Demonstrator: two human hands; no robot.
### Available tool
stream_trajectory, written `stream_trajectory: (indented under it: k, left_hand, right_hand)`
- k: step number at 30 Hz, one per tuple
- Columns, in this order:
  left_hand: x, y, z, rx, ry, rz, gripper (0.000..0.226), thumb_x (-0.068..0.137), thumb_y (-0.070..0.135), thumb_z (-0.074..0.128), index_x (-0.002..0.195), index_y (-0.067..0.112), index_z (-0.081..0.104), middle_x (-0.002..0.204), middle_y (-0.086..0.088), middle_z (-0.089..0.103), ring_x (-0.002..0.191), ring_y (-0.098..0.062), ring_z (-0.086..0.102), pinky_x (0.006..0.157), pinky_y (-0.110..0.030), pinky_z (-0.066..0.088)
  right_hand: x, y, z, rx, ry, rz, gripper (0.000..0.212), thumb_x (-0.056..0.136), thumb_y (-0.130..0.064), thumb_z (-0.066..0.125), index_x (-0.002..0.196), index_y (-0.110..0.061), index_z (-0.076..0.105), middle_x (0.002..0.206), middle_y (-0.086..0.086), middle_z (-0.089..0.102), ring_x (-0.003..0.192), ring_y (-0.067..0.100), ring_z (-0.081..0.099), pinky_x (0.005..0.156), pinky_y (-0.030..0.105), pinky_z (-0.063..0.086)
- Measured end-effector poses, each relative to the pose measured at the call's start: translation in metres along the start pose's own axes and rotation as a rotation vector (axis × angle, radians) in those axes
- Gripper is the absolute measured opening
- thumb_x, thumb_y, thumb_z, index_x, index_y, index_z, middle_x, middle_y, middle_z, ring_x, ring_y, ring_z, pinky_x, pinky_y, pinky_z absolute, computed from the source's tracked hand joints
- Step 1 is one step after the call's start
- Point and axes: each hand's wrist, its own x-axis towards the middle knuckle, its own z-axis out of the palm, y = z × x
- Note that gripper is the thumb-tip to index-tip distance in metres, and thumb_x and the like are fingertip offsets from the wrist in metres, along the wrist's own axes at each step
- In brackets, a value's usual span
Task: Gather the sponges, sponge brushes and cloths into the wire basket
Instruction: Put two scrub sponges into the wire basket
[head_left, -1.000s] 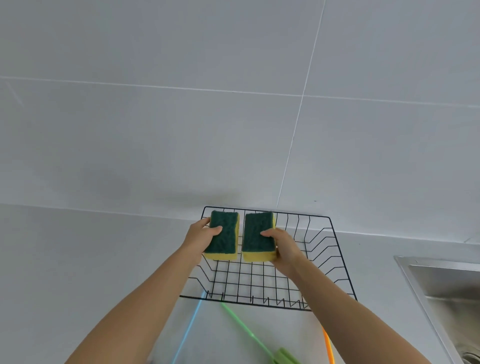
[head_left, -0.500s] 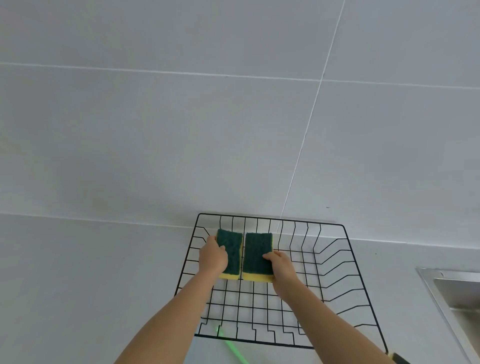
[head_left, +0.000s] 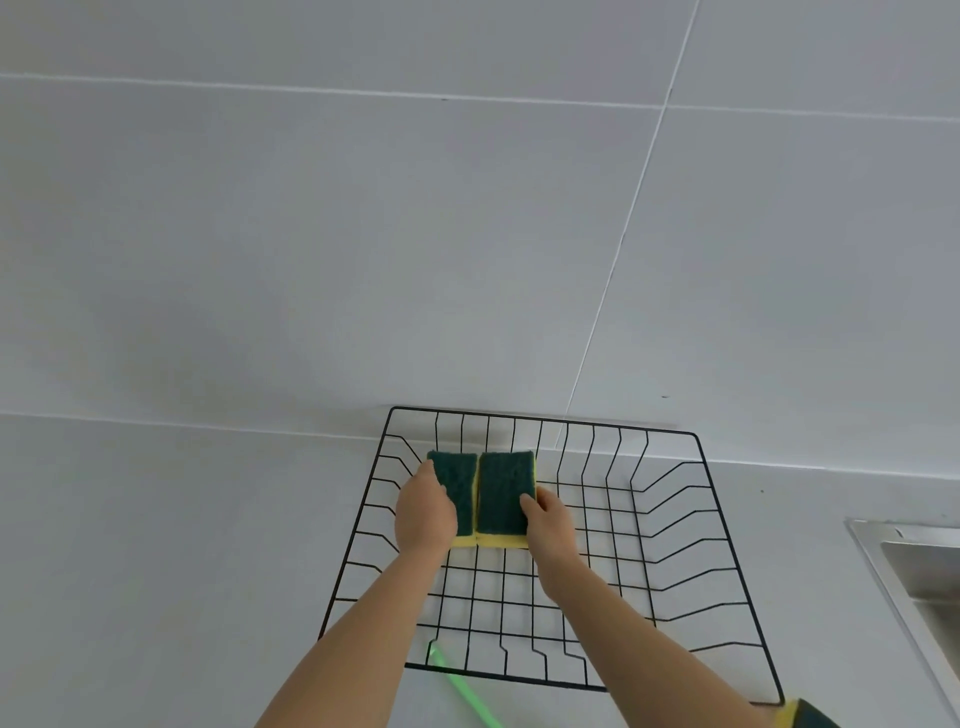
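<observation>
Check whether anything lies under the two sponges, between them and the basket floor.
Nothing visible does. The left sponge and right sponge, held by the left hand and right hand, sit low over bare grid in the wire basket.

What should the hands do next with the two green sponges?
Probably let go. The left hand and right hand each hold a sponge, left sponge and right sponge, side by side, low inside the basket near its back wall. They seem to sit on the wire floor already, so opening the fingers and pulling back looks right. Another sponge waits outside.
</observation>
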Motion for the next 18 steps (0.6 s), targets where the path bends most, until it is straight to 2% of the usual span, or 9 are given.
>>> stream_trajectory:
  k: [5,7,9,12,15,16,18]
  left_hand:
    - [0.000,-0.003,-0.001,-0.033,-0.025,0.069,0.028,0.094,0.000,0.039,0.119,-0.002,0.051,0.116,-0.019,0.059,0.105,-0.029,0.057,0.079,-0.027,0.046]
    - [0.001,-0.004,-0.003,-0.051,-0.064,0.079,0.033,0.094,-0.002,0.038,0.126,-0.001,0.046,0.125,-0.019,0.055,0.113,-0.030,0.053,0.089,-0.031,0.048]
    - [0.001,-0.003,-0.004,-0.058,-0.103,0.083,0.038,0.094,-0.002,0.037,0.132,-0.001,0.039,0.135,-0.018,0.048,0.123,-0.030,0.047,0.099,-0.033,0.044]
    - [0.001,-0.005,-0.004,-0.055,-0.155,0.082,0.045,0.095,-0.001,0.036,0.139,0.002,0.030,0.147,-0.015,0.035,0.134,-0.029,0.037,0.110,-0.038,0.037]
    - [0.001,-0.008,-0.008,-0.068,-0.176,0.065,0.045,0.095,0.002,0.035,0.140,0.004,0.029,0.146,-0.019,0.036,0.133,-0.033,0.037,0.108,-0.048,0.039]
    - [-0.001,-0.008,-0.011,-0.074,-0.175,0.063,0.044,0.095,0.003,0.035,0.139,0.005,0.030,0.145,-0.020,0.037,0.132,-0.034,0.039,0.106,-0.050,0.041]
    - [-0.007,-0.005,-0.018,-0.073,-0.167,0.090,0.043,0.096,0.006,0.034,0.139,0.005,0.029,0.148,-0.019,0.033,0.134,-0.034,0.037,0.108,-0.049,0.039]
  right_hand:
    - [0.004,0.001,0.001,-0.086,0.015,-0.006,0.021,0.098,-0.012,0.033,0.097,-0.010,0.054,0.098,0.008,0.058,0.077,0.012,0.053,0.059,0.019,0.041]
    - [0.005,0.000,0.002,-0.119,-0.003,0.015,0.024,0.098,-0.016,0.034,0.105,-0.009,0.055,0.114,0.014,0.056,0.093,0.021,0.056,0.072,0.025,0.044]
    - [0.005,-0.001,0.001,-0.146,-0.037,0.043,0.027,0.097,-0.020,0.034,0.112,-0.010,0.054,0.124,0.016,0.051,0.103,0.025,0.055,0.079,0.030,0.043]
    - [-0.001,-0.006,-0.002,-0.120,-0.102,0.069,0.029,0.097,-0.023,0.035,0.118,-0.011,0.050,0.129,0.014,0.048,0.107,0.024,0.054,0.081,0.029,0.041]
    - [-0.009,-0.011,-0.009,-0.079,-0.152,0.085,0.027,0.098,-0.026,0.035,0.117,-0.011,0.046,0.129,0.015,0.048,0.110,0.025,0.051,0.076,0.025,0.041]
    - [-0.014,-0.013,-0.011,-0.082,-0.164,0.075,0.028,0.098,-0.027,0.034,0.119,-0.010,0.044,0.130,0.015,0.047,0.113,0.026,0.049,0.079,0.026,0.040]
    - [-0.023,-0.015,-0.017,-0.143,-0.180,0.023,0.043,0.097,-0.031,0.034,0.134,-0.008,0.032,0.142,0.013,0.038,0.126,0.027,0.040,0.099,0.035,0.038]
